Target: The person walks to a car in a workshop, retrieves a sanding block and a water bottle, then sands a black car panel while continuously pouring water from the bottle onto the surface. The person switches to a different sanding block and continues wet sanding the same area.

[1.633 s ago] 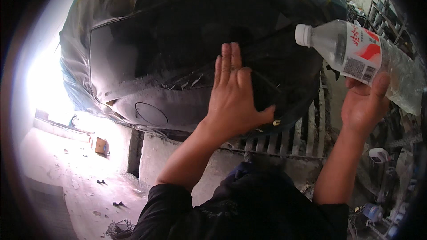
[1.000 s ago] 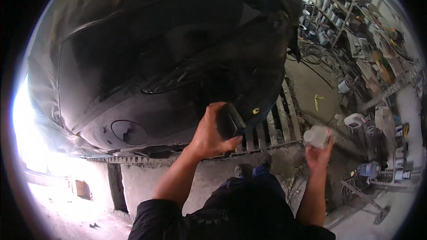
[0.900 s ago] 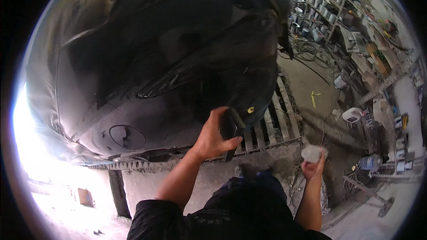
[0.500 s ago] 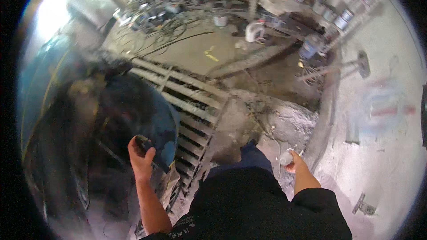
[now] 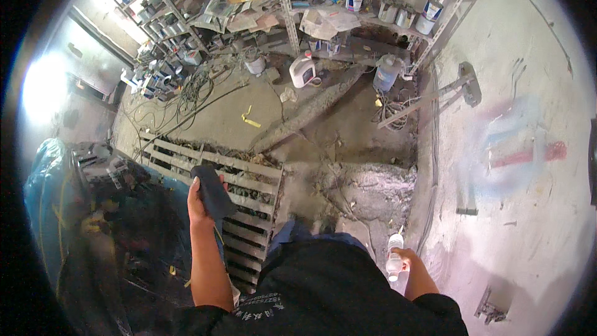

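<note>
My left hand is closed round a dark grey block, with the thumb along its left side. It holds the block up above a slatted floor grate. To the left of it stands a large dark bulky thing, partly wrapped in bluish plastic film. Low on the right, my right hand grips a white squeeze bottle around its middle. The bottle's thin nozzle points away from me, and the palm side of that hand is hidden.
Shelving along the back carries cans and papers. On the floor lie tangled cables, a white jug, a bluish container and a yellow strip. A painted wall runs along the right, with a T-shaped bar against it.
My left hand has come away from the bulky thing and now holds the block over the grate. The bottle has turned to show its side. The view has shifted, with the back shelves moving left.
</note>
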The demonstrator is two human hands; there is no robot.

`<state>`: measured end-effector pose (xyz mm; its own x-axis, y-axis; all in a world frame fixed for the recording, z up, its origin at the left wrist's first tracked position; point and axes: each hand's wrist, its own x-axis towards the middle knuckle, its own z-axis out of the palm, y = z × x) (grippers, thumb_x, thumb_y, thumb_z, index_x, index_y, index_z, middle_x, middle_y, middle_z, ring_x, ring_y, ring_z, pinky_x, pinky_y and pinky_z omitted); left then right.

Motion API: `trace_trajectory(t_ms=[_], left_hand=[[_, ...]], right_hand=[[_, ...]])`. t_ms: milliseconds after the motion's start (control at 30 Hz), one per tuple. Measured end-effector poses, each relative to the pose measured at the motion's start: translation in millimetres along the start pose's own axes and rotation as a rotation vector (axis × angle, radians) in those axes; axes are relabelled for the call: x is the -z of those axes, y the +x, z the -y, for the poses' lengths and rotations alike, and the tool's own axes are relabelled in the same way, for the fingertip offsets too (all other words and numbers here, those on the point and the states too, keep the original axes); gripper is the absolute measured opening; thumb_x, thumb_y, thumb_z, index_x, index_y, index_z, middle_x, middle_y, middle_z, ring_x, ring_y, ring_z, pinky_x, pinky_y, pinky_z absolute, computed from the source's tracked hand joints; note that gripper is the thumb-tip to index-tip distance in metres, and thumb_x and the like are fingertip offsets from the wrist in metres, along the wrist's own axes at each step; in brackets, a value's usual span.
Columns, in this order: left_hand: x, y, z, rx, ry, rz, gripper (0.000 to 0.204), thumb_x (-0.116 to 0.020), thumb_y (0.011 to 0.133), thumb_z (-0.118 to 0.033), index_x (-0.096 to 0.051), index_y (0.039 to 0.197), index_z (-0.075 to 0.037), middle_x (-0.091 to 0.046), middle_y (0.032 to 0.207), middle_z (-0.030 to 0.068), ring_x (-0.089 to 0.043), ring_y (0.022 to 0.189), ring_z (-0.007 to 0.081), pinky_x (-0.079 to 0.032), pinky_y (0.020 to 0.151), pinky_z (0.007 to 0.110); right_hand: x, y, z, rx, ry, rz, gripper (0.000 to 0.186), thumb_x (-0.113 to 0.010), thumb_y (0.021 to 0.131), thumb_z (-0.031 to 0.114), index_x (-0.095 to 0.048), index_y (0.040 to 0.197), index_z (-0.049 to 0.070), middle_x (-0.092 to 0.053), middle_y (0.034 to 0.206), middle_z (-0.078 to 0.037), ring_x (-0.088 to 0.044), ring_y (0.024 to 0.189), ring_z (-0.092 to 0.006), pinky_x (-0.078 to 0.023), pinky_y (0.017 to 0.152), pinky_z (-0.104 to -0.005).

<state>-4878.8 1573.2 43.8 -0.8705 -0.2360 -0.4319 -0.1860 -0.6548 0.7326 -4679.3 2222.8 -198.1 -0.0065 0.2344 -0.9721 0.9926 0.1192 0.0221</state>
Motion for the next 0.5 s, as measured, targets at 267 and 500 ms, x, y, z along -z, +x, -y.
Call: trace_trajectory(t_ms=[267,500], left_hand=[[-38.3,151.9,10.0,0.024,-0.08,0.068,0.047,-0.052,0.101,-0.04,-0.055,0.136,-0.009,-0.062,0.129,0.0104,-0.059,0.117,0.0314,-0.046,0.101,0.052],[-96.2,315.7,-6.4,0.109,-0.136,0.099,0.046,-0.049,0.102,-0.036,-0.053,0.135,-0.005,-0.061,0.131,0.0117,-0.059,0.118,0.0314,-0.044,0.105,0.051]], right_hand=[[2.1,-10.0,58.4,-0.1,0.068,0.051,0.035,-0.071,0.084,0.047,-0.072,0.102,0.017,-0.072,0.095,-0.001,-0.07,0.083,-0.0229,-0.056,0.076,-0.0472],[-5.3,-53.6,135.5,-0.143,0.059,-0.101,0.051,-0.077,0.078,0.049,-0.069,0.112,0.012,-0.071,0.094,-0.007,-0.07,0.079,-0.0275,-0.057,0.073,-0.0462]])
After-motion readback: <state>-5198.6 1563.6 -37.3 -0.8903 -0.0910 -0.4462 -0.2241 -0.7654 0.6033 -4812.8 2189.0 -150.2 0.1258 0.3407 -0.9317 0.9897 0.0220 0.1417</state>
